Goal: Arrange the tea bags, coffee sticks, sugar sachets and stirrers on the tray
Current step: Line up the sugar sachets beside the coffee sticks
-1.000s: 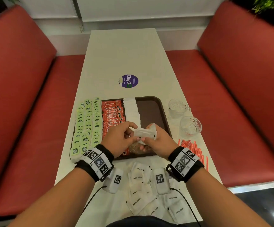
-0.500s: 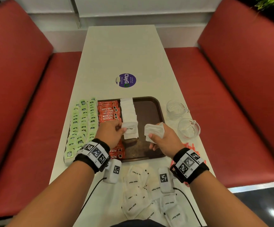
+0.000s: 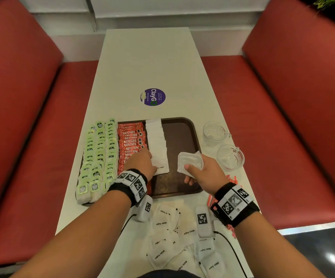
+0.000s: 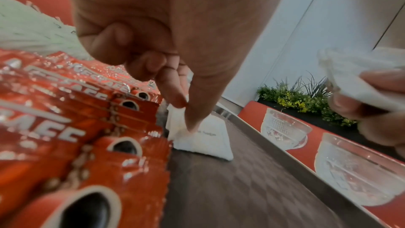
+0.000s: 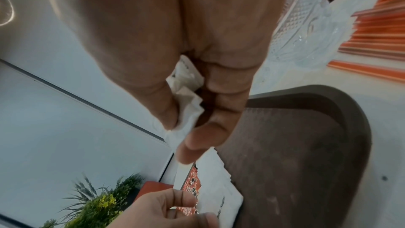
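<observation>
A brown tray (image 3: 184,125) holds green tea bags (image 3: 100,149) at its left, then red coffee sticks (image 3: 131,141), then a column of white sugar sachets (image 3: 156,137). My left hand (image 3: 152,163) pinches a corner of the nearest sachet (image 4: 203,141) between thumb and forefinger as it lies at the column's near end. My right hand (image 3: 192,167) hovers over the tray's right side and grips a bunch of sugar sachets (image 3: 190,160). Red-and-white stirrers (image 3: 232,179) lie on the table right of the tray, partly hidden by my right wrist.
Several loose sugar sachets (image 3: 168,239) lie on the table in front of the tray. Two glass cups (image 3: 215,131) (image 3: 230,157) stand right of the tray. A purple sticker (image 3: 152,96) marks the table (image 3: 148,57) beyond. Red benches (image 3: 282,117) flank both sides.
Both hands were together on the bunch. My left hand has since carried one sachet left and set it at the near end of the column, while my right hand moved right with the bunch.
</observation>
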